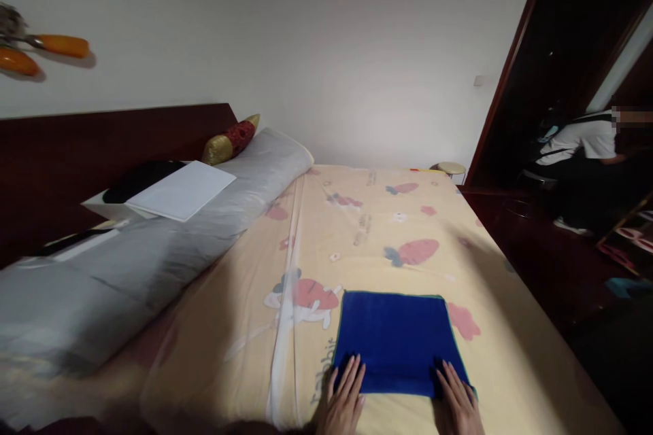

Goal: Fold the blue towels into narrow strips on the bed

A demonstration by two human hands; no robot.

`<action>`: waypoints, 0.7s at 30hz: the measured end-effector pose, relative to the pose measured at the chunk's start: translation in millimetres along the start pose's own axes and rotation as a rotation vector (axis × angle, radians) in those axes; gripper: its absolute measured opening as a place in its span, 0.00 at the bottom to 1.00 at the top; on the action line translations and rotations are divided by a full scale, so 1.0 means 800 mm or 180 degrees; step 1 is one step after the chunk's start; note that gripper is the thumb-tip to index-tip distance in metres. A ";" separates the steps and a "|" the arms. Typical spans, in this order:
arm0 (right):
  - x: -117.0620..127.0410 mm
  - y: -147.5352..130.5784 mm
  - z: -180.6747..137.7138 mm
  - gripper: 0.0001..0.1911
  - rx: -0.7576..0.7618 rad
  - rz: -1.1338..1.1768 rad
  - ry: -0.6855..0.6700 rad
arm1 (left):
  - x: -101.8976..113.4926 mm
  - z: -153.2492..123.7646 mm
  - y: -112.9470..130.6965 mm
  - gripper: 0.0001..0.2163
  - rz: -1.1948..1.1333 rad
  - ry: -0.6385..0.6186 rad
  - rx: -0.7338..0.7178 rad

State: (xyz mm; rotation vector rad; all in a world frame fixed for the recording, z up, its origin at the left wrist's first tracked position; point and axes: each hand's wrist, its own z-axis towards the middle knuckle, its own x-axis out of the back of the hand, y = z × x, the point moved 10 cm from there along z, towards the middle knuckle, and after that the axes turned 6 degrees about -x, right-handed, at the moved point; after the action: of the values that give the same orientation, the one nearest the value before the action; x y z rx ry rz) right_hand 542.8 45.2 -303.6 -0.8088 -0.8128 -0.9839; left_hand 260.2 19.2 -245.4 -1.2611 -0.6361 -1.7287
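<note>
A dark blue square cloth (398, 340) with a thin green edge lies spread flat on the bed's cream printed sheet (357, 245). At its near left corner, my left hand (345, 397) rests with the fingers stretched out over the cloth. My right hand (459, 399) lies at the near right corner, its fingers also extended flat on the cloth. Neither hand grips anything. The near edge of the cloth runs between the two hands.
A long grey pillow (204, 245) lies along the left, with a white flat sheet-like object (183, 190) on it and a red and gold cushion (232, 141) behind. A stool (451, 168) stands past the bed's far end. Another person (581, 143) sits by the doorway at right.
</note>
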 end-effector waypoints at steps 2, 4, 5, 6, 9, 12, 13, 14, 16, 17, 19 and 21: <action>-0.005 -0.028 0.011 0.24 -0.0063 0.0227 -0.0183 | -0.012 0.013 0.012 0.24 -0.0150 0.0060 0.0146; -0.006 -0.055 0.026 0.19 -0.0221 0.0485 -0.0295 | -0.026 0.028 0.025 0.20 -0.0345 0.0166 0.0344; -0.006 -0.065 0.034 0.17 -0.0343 0.0579 -0.0326 | -0.033 0.034 0.031 0.18 -0.0441 0.0221 0.0432; -0.005 -0.072 0.041 0.15 -0.0476 0.0635 -0.0336 | -0.040 0.039 0.037 0.16 -0.0519 0.0270 0.0500; -0.002 -0.080 0.054 0.11 -0.0652 0.0654 -0.0377 | -0.052 0.047 0.045 0.13 -0.0636 0.0344 0.0581; 0.000 -0.079 0.058 0.11 -0.0508 0.0682 -0.0488 | -0.056 0.044 0.039 0.11 -0.0690 0.0217 0.0595; 0.000 -0.079 0.057 0.10 -0.0412 0.0715 -0.0536 | -0.057 0.043 0.037 0.10 -0.0701 0.0141 0.0573; 0.000 -0.079 0.056 0.10 -0.0325 0.0742 -0.0575 | -0.057 0.042 0.035 0.10 -0.0697 0.0063 0.0515; -0.001 -0.079 0.053 0.11 -0.0221 0.0747 -0.0619 | -0.055 0.041 0.038 0.09 -0.0645 -0.0048 0.0289; -0.002 -0.079 0.051 0.11 -0.0206 0.0725 -0.0623 | -0.054 0.041 0.040 0.09 -0.0615 -0.0060 0.0162; -0.004 -0.079 0.048 0.13 -0.0158 0.0656 -0.0591 | -0.052 0.039 0.042 0.10 -0.0574 -0.0014 -0.0003; -0.006 -0.075 0.043 0.13 -0.0097 0.0575 -0.0532 | -0.052 0.035 0.037 0.10 -0.0606 0.0033 -0.0012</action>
State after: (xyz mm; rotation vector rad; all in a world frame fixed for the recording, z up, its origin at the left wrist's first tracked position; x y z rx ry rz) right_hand 478.5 56.8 -280.0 -0.9829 -0.8530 -0.7773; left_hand 303.7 41.5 -276.9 -1.2260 -0.7681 -1.8908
